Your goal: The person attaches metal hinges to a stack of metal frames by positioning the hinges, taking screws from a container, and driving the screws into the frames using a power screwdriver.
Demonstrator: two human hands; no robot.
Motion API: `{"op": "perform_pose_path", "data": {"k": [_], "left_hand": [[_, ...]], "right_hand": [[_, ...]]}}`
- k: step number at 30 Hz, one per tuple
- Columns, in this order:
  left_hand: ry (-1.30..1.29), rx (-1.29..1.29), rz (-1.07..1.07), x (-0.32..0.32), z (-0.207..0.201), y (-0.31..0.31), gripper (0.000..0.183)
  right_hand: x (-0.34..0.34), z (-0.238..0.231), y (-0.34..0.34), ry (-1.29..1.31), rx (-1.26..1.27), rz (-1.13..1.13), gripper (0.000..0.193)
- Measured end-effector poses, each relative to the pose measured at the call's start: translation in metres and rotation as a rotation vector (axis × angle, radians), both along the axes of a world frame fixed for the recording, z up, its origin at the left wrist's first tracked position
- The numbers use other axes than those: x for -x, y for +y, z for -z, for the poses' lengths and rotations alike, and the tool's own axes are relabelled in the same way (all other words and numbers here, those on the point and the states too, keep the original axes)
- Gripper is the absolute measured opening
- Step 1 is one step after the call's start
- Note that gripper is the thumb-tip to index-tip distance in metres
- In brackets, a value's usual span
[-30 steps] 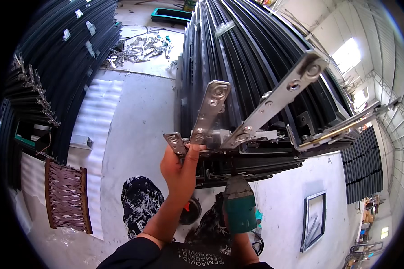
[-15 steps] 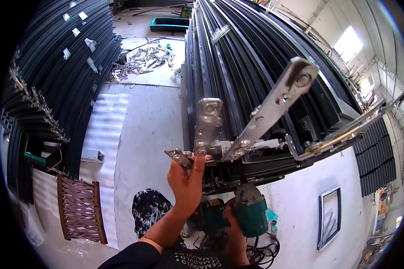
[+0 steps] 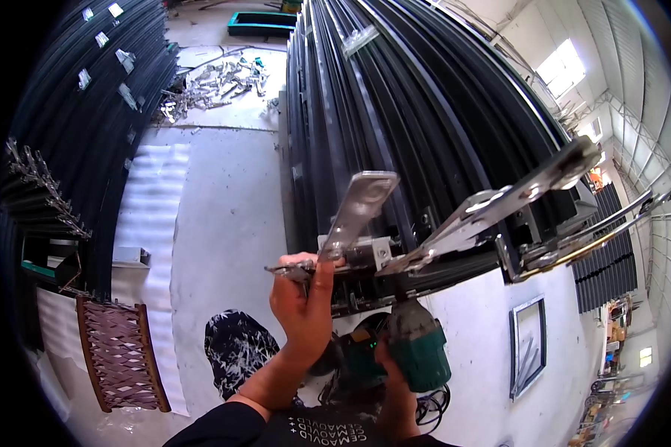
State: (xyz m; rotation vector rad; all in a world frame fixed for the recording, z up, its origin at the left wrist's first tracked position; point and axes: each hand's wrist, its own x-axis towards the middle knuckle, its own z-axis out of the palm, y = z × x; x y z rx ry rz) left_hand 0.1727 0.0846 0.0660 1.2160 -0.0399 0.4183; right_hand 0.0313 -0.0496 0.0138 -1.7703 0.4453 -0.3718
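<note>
My left hand (image 3: 303, 309) is closed on a shiny metal hinge (image 3: 359, 208) with flat arms, its thumb pressed against one upright arm. A second, longer hinge arm (image 3: 492, 212) slants up to the right. Both are at the near end of a stack of black metal frames (image 3: 380, 112). In my right hand (image 3: 395, 369) is a green power drill (image 3: 419, 346), gripped just below that end. Its tip points up towards the hinge, but whether it touches a screw is hidden.
Another stack of dark frames (image 3: 89, 171) stands at the left. Loose metal pieces (image 3: 224, 82) lie on the floor beyond. A woven brown stool (image 3: 119, 354) sits at the lower left, and a small rectangular frame (image 3: 528, 346) lies at the right. A dark cable (image 3: 434, 406) hangs near the drill.
The hinge arms have tilted to the right, and the longer one's far end is lower. The whole view has shifted slightly. Both hands keep their grips.
</note>
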Motion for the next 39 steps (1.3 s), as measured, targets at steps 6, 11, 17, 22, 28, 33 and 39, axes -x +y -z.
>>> {"op": "perform_pose_path", "data": {"k": [6, 11, 17, 22, 28, 33, 39], "left_hand": [[0.010, 0.018, 0.035, -0.005, 0.002, 0.002, 0.008], [-0.016, -0.066, 0.010, -0.004, 0.004, 0.003, 0.010], [-0.053, -0.090, 0.019, -0.005, 0.008, 0.003, 0.010], [-0.018, -0.036, 0.052, -0.004, 0.007, 0.007, 0.009], [-0.031, -0.041, 0.032, -0.003, 0.004, 0.007, 0.007], [-0.034, -0.057, -0.029, -0.003, 0.007, 0.000, 0.007], [-0.066, -0.060, -0.081, -0.008, 0.006, -0.002, 0.010]], "right_hand": [[-0.014, -0.013, 0.025, -0.027, -0.065, 0.043, 0.023], [-0.007, 0.000, 0.016, -0.007, 0.075, 0.056, 0.027], [0.002, 0.014, 0.008, 0.101, 0.187, 0.038, 0.025], [-0.002, 0.002, 0.019, 0.129, 0.217, 0.038, 0.026], [-0.006, -0.011, 0.027, 0.112, 0.220, 0.070, 0.025], [-0.013, -0.009, 0.025, -0.001, 0.311, 0.029, 0.020], [-0.024, 0.005, 0.007, -0.191, 0.273, -0.085, 0.013]]}}
